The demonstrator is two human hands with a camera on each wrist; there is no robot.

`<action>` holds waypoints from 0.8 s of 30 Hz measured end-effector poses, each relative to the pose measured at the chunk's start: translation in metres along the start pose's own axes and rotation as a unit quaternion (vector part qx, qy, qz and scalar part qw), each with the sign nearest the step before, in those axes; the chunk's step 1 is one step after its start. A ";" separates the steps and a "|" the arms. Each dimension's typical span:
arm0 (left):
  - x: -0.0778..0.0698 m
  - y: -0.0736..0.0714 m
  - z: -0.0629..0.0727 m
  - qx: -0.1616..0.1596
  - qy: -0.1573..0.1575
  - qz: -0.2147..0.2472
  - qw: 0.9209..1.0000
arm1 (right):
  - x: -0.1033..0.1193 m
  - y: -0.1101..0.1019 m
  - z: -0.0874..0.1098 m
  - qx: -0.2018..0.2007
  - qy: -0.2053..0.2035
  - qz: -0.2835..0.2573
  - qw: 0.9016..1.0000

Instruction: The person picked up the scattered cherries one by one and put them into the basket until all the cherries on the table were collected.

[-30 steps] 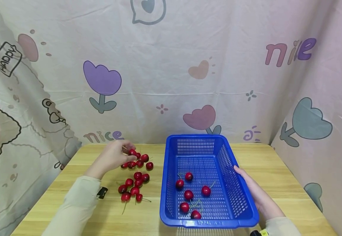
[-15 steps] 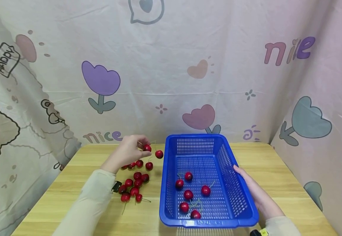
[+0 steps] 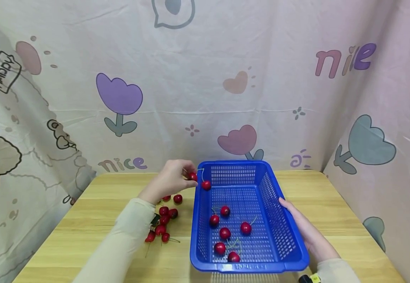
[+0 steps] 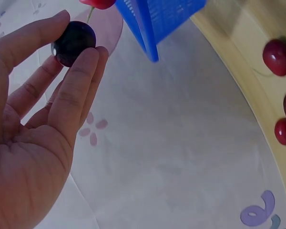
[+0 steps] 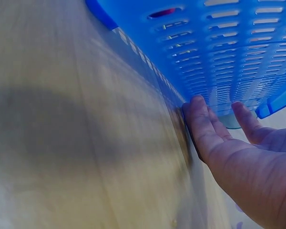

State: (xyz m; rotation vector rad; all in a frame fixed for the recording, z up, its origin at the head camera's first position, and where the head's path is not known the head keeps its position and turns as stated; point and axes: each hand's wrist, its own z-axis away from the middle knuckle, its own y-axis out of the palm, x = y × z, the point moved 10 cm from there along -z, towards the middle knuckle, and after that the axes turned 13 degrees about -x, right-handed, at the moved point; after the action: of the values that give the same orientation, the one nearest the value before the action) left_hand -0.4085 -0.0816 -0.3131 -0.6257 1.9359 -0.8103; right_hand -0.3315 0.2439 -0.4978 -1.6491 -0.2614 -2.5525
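Observation:
My left hand (image 3: pixel 171 179) pinches a dark red cherry (image 4: pixel 74 44) between thumb and fingertips, at the far left corner of the blue plastic basket (image 3: pixel 195 232). A second cherry (image 3: pixel 206 185) hangs beside it by a green stem and overlaps the basket's inner wall in the head view. On the basket's right side, my right hand (image 3: pixel 307 228) grips the wall, thumb at the rim and fingers against the outside. Several cherries (image 3: pixel 224 233) with stems lie inside on the basket floor, toward its near left part.
Left of the basket, a loose group of cherries (image 3: pixel 164 220) lies on the wooden table (image 3: pixel 84 232), partly hidden by the left forearm. A printed cloth (image 3: pixel 176 98) hangs right behind the table and along both sides.
My left hand has lifted the two cherries from the far group and carried them right, up to the basket's rim. The right hand has stayed on the basket.

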 end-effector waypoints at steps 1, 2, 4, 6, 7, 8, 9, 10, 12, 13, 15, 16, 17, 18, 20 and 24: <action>-0.001 0.002 -0.001 0.001 -0.002 0.001 1.000 | 0.000 0.000 0.000 0.001 -0.001 0.000 1.000; -0.003 0.005 -0.001 0.003 -0.004 0.003 1.000 | 0.000 0.000 0.000 0.001 -0.002 0.001 1.000; -0.005 0.010 -0.003 0.008 -0.008 0.005 1.000 | 0.000 0.001 0.000 0.005 -0.002 -0.001 1.000; -0.009 0.014 -0.005 0.013 -0.005 0.002 1.000 | 0.001 0.001 0.000 0.010 -0.004 -0.003 1.000; -0.011 0.017 -0.005 0.017 -0.005 0.002 1.000 | 0.001 0.001 0.000 0.012 -0.005 -0.005 1.000; -0.013 0.020 -0.006 0.021 -0.004 0.000 1.000 | 0.001 0.002 0.000 0.014 -0.005 -0.006 1.000; -0.015 0.022 -0.007 0.024 -0.001 -0.003 1.000 | 0.001 0.002 0.000 0.015 -0.004 -0.008 1.000; -0.018 0.025 -0.007 0.027 0.003 -0.008 1.000 | 0.001 0.002 0.000 0.016 -0.004 -0.009 1.000; -0.022 0.031 -0.009 0.033 0.010 -0.013 0.999 | 0.001 0.001 0.000 0.014 -0.002 -0.010 1.000; -0.024 0.034 -0.009 0.036 0.014 -0.016 0.999 | 0.000 0.001 0.000 0.013 -0.002 -0.011 1.000; -0.027 0.041 -0.011 0.041 0.023 -0.020 0.999 | 0.000 0.001 -0.001 0.011 -0.002 -0.010 1.000; -0.029 0.045 -0.012 0.044 0.027 -0.021 0.998 | 0.000 0.000 -0.001 0.009 -0.003 -0.009 1.000; -0.030 0.049 -0.013 0.047 0.030 -0.021 0.998 | 0.000 0.000 -0.001 0.008 -0.004 -0.008 1.000; -0.031 0.052 -0.014 0.050 0.032 -0.022 0.998 | 0.000 0.000 -0.001 0.007 -0.004 -0.007 1.000; -0.034 0.060 -0.015 0.056 0.039 -0.026 0.997 | 0.000 0.000 -0.001 0.007 -0.004 -0.006 1.000; -0.040 0.075 -0.016 0.074 0.055 -0.040 0.995 | 0.001 0.001 -0.001 0.012 -0.004 -0.008 1.000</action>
State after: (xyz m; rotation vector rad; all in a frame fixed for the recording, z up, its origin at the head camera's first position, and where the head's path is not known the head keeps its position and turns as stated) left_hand -0.4121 0.0006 -0.3413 -0.5811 1.9386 -1.0474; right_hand -0.3322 0.2432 -0.4975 -1.6573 -0.3067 -2.5443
